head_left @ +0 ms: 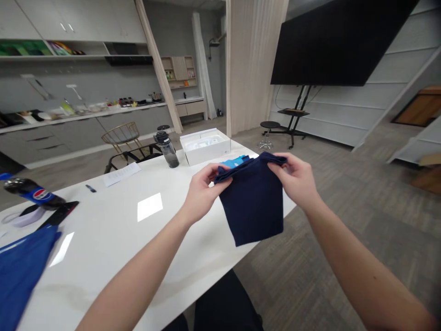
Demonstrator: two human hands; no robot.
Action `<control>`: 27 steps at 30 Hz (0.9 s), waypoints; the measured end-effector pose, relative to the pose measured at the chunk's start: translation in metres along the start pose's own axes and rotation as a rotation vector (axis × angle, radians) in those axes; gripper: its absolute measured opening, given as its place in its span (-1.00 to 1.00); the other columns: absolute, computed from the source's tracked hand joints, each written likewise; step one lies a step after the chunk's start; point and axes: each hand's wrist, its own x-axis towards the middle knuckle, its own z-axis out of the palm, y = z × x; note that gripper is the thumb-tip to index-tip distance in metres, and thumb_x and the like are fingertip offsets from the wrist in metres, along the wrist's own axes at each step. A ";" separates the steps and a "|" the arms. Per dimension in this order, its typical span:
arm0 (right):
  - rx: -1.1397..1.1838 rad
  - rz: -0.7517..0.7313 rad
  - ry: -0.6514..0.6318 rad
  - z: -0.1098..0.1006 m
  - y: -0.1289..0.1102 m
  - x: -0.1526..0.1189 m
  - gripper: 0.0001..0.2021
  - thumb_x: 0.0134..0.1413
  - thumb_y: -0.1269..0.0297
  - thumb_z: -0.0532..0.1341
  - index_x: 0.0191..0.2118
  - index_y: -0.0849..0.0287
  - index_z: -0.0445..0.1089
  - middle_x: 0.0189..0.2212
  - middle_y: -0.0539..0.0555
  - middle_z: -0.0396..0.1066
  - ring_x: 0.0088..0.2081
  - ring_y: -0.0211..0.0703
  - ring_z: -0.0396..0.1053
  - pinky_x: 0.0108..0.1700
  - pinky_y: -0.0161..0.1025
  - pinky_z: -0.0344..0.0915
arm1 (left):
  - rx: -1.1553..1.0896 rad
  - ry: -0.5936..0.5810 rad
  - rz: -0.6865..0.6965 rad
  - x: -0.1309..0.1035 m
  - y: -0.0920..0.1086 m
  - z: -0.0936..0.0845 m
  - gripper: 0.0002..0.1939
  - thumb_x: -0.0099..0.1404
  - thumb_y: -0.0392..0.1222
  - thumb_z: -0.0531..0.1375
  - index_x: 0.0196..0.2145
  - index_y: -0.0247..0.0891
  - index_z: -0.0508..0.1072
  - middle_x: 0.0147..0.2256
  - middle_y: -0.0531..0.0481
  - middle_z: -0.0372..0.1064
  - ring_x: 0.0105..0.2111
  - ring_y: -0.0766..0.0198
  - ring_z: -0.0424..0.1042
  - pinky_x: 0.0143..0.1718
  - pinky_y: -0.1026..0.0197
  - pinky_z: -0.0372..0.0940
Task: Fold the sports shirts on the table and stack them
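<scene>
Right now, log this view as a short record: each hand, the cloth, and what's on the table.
Left hand: pinching one top corner of the navy cloth
Right hand: pinching the other top corner
Cloth: hanging from both hands, layers bunched along the top
Behind cloth: light blue material, partly hidden; cannot tell if separate
Table: white, glossy
Far side: open white box, dark water bottle, paper sheet
Left side: Pepsi bottle, blue fabric
</scene>
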 end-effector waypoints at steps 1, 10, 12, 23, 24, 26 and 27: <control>0.026 0.013 -0.011 -0.001 0.010 0.019 -0.74 0.14 0.09 0.36 -0.09 0.08 0.54 -0.21 0.03 0.57 -0.19 -0.06 0.49 -0.06 -0.07 0.43 | -0.064 0.007 -0.008 0.018 -0.004 0.009 -0.73 0.18 -0.10 0.40 -0.18 -0.21 0.54 -0.21 0.01 0.52 -0.20 0.24 0.49 -0.06 0.19 0.36; -0.359 0.303 -0.125 0.089 0.158 0.128 -0.55 0.20 0.17 0.28 0.17 0.20 0.36 -0.03 0.25 0.50 0.02 0.12 0.44 0.12 0.15 0.34 | 0.115 0.319 -0.441 0.137 -0.158 0.008 -0.28 0.22 -0.13 0.35 0.28 -0.26 0.24 0.14 -0.29 0.39 0.03 0.05 0.48 0.03 0.09 0.33; -0.620 0.364 -0.216 0.114 0.173 0.110 -0.50 0.17 0.23 0.29 0.21 0.21 0.34 0.12 0.36 0.39 0.13 0.25 0.35 0.16 0.24 0.28 | 0.241 0.340 -0.611 0.121 -0.194 -0.011 -0.26 0.25 -0.14 0.30 0.32 -0.31 0.19 0.21 -0.36 0.31 0.12 0.01 0.41 0.07 0.09 0.29; -0.238 0.114 -0.690 0.260 0.112 0.009 -0.79 0.25 0.27 0.21 -0.07 0.17 0.52 -0.27 0.07 0.56 -0.28 -0.18 0.45 -0.14 -0.27 0.33 | 0.318 0.197 -0.668 -0.012 -0.232 -0.127 -0.64 0.22 -0.23 0.19 -0.01 -0.25 0.45 -0.23 -0.06 0.51 -0.28 0.25 0.49 -0.30 0.25 0.28; -0.198 0.119 -0.729 0.277 0.101 -0.001 -0.80 0.24 0.27 0.22 -0.10 0.17 0.53 -0.28 0.07 0.56 -0.30 -0.20 0.45 -0.16 -0.29 0.32 | 0.341 0.196 -0.658 -0.024 -0.229 -0.138 -0.68 0.22 -0.22 0.18 -0.05 -0.24 0.47 -0.25 -0.05 0.51 -0.30 0.25 0.49 -0.29 0.24 0.29; -0.143 0.129 -0.805 0.312 0.078 -0.024 -0.82 0.24 0.28 0.22 -0.14 0.17 0.54 -0.29 0.06 0.56 -0.31 -0.21 0.44 -0.19 -0.30 0.31 | 0.409 0.209 -0.645 -0.053 -0.220 -0.163 -0.72 0.24 -0.22 0.16 -0.09 -0.22 0.49 -0.27 -0.03 0.51 -0.31 0.25 0.48 -0.26 0.22 0.31; -0.120 0.131 -0.844 0.330 0.067 -0.037 -0.83 0.24 0.28 0.22 -0.15 0.16 0.54 -0.29 0.05 0.56 -0.31 -0.21 0.44 -0.19 -0.30 0.31 | 0.453 0.225 -0.643 -0.069 -0.214 -0.176 -0.73 0.25 -0.23 0.15 -0.09 -0.21 0.50 -0.25 -0.03 0.51 -0.31 0.24 0.48 -0.24 0.21 0.32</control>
